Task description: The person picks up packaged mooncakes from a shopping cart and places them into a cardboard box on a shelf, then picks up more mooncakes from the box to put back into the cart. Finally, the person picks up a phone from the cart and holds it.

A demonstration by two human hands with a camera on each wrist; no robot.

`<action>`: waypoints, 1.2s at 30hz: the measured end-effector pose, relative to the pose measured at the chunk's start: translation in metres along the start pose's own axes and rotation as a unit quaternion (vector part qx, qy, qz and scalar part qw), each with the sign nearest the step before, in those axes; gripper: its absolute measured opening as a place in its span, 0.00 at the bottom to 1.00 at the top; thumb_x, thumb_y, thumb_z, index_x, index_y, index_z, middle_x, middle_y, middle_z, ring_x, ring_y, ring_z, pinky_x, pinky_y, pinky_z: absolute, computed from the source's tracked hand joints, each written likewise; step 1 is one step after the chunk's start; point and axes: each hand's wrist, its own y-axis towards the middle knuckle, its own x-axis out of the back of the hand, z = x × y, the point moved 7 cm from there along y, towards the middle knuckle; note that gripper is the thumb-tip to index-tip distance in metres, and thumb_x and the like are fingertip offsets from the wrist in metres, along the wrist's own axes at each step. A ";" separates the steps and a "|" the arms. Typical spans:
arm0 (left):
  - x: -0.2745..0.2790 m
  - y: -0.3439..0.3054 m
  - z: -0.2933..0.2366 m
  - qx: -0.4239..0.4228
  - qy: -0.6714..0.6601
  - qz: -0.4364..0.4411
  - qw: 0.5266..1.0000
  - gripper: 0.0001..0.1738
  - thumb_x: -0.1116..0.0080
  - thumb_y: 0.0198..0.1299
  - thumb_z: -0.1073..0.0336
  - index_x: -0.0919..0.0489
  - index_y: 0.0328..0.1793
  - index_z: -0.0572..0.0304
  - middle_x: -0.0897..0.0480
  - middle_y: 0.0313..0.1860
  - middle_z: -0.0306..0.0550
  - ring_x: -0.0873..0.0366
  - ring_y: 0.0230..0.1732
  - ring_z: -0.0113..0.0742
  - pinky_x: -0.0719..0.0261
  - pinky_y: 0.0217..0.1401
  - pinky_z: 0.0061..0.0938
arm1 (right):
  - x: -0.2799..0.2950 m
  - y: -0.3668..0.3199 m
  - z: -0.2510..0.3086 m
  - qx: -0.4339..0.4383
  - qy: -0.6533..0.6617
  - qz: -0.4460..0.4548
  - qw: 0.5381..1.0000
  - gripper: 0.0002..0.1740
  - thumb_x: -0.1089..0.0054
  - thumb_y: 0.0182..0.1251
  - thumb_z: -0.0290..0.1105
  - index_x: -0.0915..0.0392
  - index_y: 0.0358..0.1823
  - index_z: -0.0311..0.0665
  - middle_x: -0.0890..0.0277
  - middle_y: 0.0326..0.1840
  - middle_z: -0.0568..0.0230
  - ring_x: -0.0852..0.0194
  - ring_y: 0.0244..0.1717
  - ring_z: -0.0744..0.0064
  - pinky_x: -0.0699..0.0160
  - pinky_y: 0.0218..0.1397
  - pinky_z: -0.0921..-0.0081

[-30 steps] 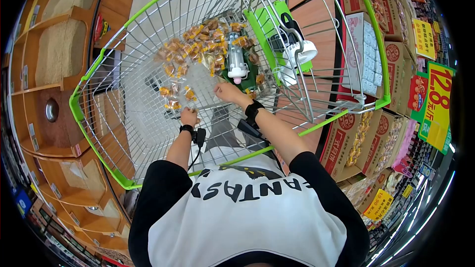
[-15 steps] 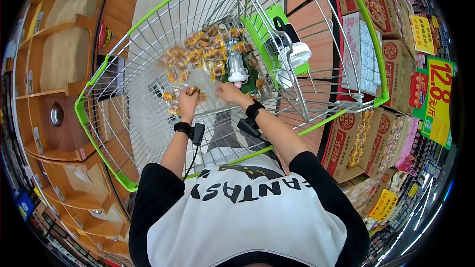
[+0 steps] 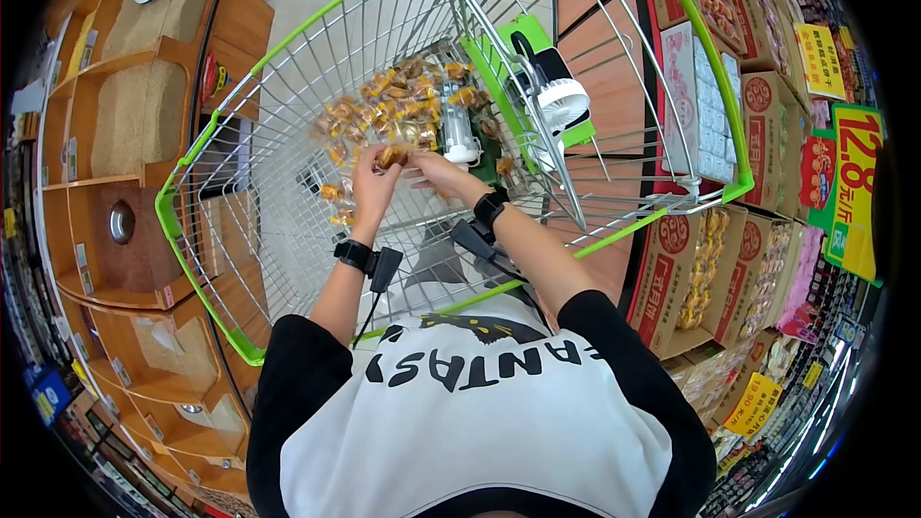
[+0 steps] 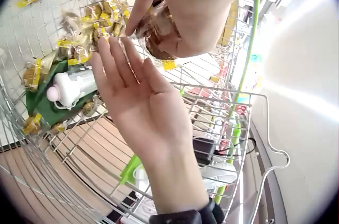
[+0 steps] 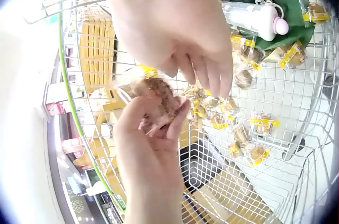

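My left hand grips a brown pastry in a clear wrapper with a yellow label, between thumb and fingers. In the right wrist view the wrapped pastry sits upright in those fingers. Right beside it, my right hand is turned palm up with its fingers stretched out, fingertips close to the packet. Beneath both hands, a pile of similar wrapped pastries lies on the floor of the shopping cart. A clear bottle with a white cap and pink tip lies next to the pile on something dark green.
The wire cart with green rims surrounds both hands. A white fan stands by the green child-seat panel. Wooden display bins line the left side; cartons of packaged goods line the right.
My left hand has picked up a wrapped pastry from the small group low in the cart and brought it up and right, beside my right hand. The right hand's fingers have straightened.
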 end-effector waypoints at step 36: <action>-0.123 0.023 0.181 -0.016 0.341 0.301 0.891 0.23 0.45 0.39 0.72 0.22 0.46 0.44 0.40 0.60 0.47 0.46 0.64 0.46 0.36 0.55 0.42 | 0.033 -0.028 0.009 -0.016 0.002 -0.233 0.972 0.31 0.39 0.45 0.35 0.42 0.49 0.31 0.33 0.28 0.64 0.36 0.21 0.79 0.36 0.21 0.82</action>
